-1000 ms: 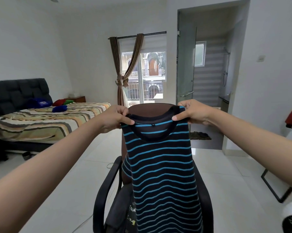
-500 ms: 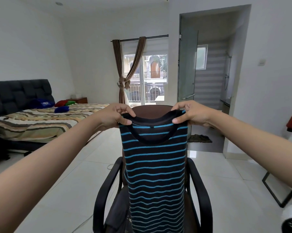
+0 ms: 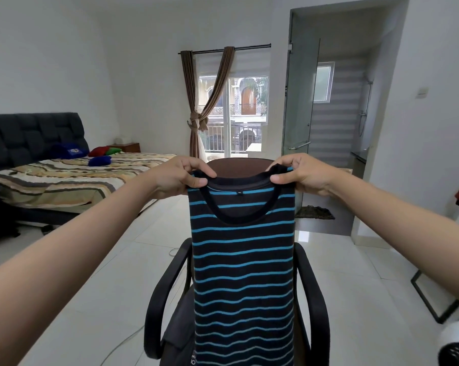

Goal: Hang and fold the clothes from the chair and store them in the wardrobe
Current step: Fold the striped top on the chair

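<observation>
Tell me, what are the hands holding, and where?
Both the left hand and right hand pinch the striped shirt at its shoulders, beside the collar.

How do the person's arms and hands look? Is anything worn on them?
Both forearms are bare along all that shows; no sleeve is in view. The left hand and the right hand wear no gloves, and no watch, bracelet or ring is visible on the wrists or fingers.

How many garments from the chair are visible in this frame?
2. A striped shirt is held up by the left hand and right hand at its shoulders; a dark garment lies on the chair seat. More may be hidden behind the shirt.
</observation>
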`<control>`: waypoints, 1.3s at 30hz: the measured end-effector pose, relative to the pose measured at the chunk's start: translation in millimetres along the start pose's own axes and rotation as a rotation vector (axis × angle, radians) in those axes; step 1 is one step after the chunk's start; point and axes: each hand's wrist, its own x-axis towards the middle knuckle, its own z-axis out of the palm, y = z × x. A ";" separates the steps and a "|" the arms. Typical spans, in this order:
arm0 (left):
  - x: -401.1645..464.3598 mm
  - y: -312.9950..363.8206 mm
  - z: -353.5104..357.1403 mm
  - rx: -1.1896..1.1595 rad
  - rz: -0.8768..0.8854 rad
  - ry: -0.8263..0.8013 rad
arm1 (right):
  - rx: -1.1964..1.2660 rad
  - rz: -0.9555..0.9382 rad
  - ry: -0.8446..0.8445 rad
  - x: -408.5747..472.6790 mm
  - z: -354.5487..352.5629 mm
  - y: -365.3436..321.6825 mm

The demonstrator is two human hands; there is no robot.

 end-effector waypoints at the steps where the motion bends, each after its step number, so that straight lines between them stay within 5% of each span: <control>1: 2.6 -2.9 0.3 -0.002 -0.007 -0.002 | -0.003 0.008 -0.004 2.0 0.1 2.1; 13: 87.7 -52.5 -21.7 0.111 -0.068 -0.080 | 0.016 0.133 -0.055 58.2 -27.1 45.5; 29: 268.0 -89.4 -69.7 0.129 -0.051 -0.118 | 0.013 0.212 0.222 201.9 -99.1 109.2; 39: 244.1 -124.4 -52.1 0.183 -0.038 -0.214 | 0.045 0.260 0.144 174.0 -81.2 143.0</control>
